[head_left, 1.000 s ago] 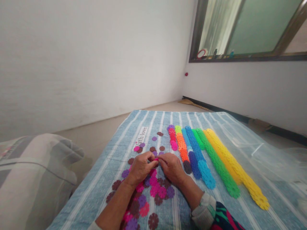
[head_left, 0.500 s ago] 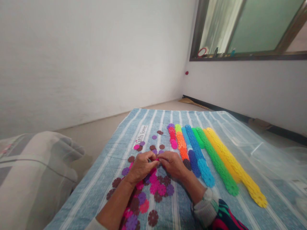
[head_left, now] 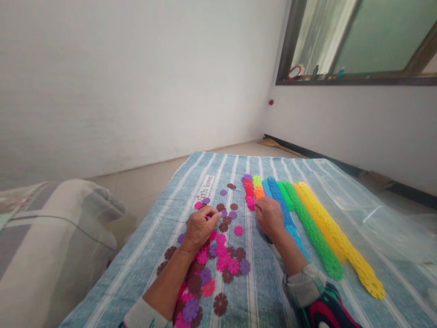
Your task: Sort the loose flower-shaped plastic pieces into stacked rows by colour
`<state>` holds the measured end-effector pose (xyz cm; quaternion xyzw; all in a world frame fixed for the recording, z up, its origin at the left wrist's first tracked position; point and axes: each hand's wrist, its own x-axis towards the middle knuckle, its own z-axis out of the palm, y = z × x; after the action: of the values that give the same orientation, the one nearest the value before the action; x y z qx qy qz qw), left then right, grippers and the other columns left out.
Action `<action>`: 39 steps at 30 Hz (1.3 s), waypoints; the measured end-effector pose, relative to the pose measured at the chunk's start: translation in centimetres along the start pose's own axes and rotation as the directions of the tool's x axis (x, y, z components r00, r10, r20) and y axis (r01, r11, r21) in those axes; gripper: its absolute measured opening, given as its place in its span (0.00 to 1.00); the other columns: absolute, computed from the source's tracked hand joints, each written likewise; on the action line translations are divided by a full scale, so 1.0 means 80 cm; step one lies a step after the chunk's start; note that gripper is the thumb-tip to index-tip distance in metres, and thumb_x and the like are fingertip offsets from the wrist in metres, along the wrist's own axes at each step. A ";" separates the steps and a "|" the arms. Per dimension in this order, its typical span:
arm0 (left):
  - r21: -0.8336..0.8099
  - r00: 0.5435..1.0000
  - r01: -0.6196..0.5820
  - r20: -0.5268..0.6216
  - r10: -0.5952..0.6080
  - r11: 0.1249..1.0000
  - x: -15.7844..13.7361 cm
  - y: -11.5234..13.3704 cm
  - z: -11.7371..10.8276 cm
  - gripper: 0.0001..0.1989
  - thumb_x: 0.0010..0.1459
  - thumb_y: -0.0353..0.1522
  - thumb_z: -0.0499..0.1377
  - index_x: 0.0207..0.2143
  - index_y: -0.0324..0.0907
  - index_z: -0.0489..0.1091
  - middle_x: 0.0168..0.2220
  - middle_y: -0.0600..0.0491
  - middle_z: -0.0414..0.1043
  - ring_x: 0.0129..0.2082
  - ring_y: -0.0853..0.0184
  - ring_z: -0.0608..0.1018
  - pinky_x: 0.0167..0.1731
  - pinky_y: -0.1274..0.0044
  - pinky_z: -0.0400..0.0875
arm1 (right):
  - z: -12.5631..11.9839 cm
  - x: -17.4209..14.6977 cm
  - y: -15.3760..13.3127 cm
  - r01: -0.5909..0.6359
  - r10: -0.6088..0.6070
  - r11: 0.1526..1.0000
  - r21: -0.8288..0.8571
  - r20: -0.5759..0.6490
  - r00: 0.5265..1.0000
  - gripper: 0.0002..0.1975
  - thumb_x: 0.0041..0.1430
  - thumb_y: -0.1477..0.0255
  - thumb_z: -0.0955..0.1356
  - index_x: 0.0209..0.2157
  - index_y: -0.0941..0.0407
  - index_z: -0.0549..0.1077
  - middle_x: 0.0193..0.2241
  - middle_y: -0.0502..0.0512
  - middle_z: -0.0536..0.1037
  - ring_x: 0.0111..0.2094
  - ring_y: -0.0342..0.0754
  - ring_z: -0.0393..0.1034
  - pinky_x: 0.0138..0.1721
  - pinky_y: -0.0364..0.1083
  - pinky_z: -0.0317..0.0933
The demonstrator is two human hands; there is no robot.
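My left hand [head_left: 202, 228] is closed above the scattered pile of flower discs, with a bit of pink showing between its fingers, apparently a pink flower disc. Further right, the thumb and finger of my right hand [head_left: 272, 219] pinch at a pink flower disc [head_left: 250, 203] at the near end of a short row of red discs [head_left: 248, 187]. My right hand partly covers the orange row [head_left: 259, 192]. Under and around my left forearm lie loose pink discs [head_left: 221, 262], brown discs [head_left: 220, 304] and purple discs [head_left: 190, 310].
Overlapping rows of blue discs [head_left: 278, 200], green discs [head_left: 316, 239] and yellow discs [head_left: 341, 248] lie to the right. Clear plastic [head_left: 385, 228] rests at the right side of the striped cloth [head_left: 136, 273]. A cloth-covered seat [head_left: 58, 237] stands at left.
My hands, together over the pile before, have separated. My right hand has moved right to the red and pink row; my left has stayed by the pile. A single pink disc now shows between them.
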<state>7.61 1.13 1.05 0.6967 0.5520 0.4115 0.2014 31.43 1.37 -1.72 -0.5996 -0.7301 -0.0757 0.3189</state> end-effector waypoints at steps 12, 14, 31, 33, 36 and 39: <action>0.031 0.997 -0.022 -0.070 0.025 0.999 0.003 -0.009 -0.003 0.12 0.53 0.38 0.57 0.21 0.42 0.67 0.21 0.58 0.70 0.25 0.71 0.72 0.31 0.79 0.65 | 0.010 -0.003 0.003 -0.014 0.013 0.985 -0.170 -0.005 1.000 0.12 0.60 0.78 0.67 0.23 0.55 0.75 0.26 0.55 0.72 0.32 0.49 0.61 0.34 0.48 0.46; 0.041 0.996 -0.019 -0.082 0.022 0.999 0.003 -0.011 -0.003 0.11 0.53 0.37 0.56 0.22 0.42 0.67 0.22 0.58 0.70 0.25 0.70 0.72 0.31 0.80 0.65 | 0.012 -0.003 0.003 -0.010 0.008 0.984 -0.176 -0.013 1.000 0.12 0.60 0.78 0.66 0.24 0.55 0.75 0.26 0.55 0.72 0.33 0.49 0.62 0.35 0.48 0.47; 0.092 0.959 0.118 -0.268 -0.089 0.989 0.016 -0.034 -0.019 0.07 0.51 0.34 0.55 0.25 0.43 0.71 0.29 0.54 0.77 0.34 0.65 0.77 0.42 0.76 0.69 | 0.018 -0.007 -0.028 0.164 -0.168 0.985 -0.051 -0.086 0.982 0.11 0.62 0.78 0.63 0.26 0.55 0.72 0.28 0.54 0.72 0.34 0.49 0.62 0.39 0.46 0.51; 0.076 0.949 0.144 -0.294 -0.116 0.987 0.018 -0.036 -0.024 0.07 0.51 0.34 0.55 0.25 0.43 0.71 0.28 0.54 0.77 0.34 0.65 0.77 0.41 0.76 0.69 | 0.018 -0.010 -0.035 0.193 -0.196 0.981 -0.036 -0.086 0.977 0.12 0.62 0.78 0.63 0.25 0.55 0.71 0.26 0.54 0.71 0.33 0.49 0.61 0.38 0.46 0.51; 0.058 0.939 0.178 -0.309 -0.151 0.982 0.020 -0.036 -0.032 0.06 0.49 0.34 0.56 0.24 0.42 0.71 0.26 0.55 0.76 0.31 0.66 0.77 0.37 0.77 0.70 | 0.018 -0.014 -0.042 0.226 -0.227 0.974 -0.019 -0.091 0.970 0.13 0.62 0.78 0.62 0.24 0.55 0.71 0.24 0.53 0.70 0.31 0.49 0.60 0.38 0.47 0.50; 0.061 0.942 0.189 -0.293 -0.164 0.980 0.020 -0.035 -0.032 0.06 0.48 0.33 0.56 0.23 0.42 0.71 0.24 0.56 0.75 0.28 0.67 0.76 0.35 0.78 0.69 | 0.019 -0.017 -0.045 0.250 -0.250 0.968 -0.009 -0.099 0.963 0.14 0.63 0.79 0.62 0.24 0.55 0.70 0.22 0.52 0.68 0.30 0.48 0.59 0.37 0.47 0.50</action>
<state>3.96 3.05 1.10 0.5855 0.6532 0.4637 0.1246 27.62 -0.02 -2.68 -0.4977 -0.7833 -0.1435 0.3438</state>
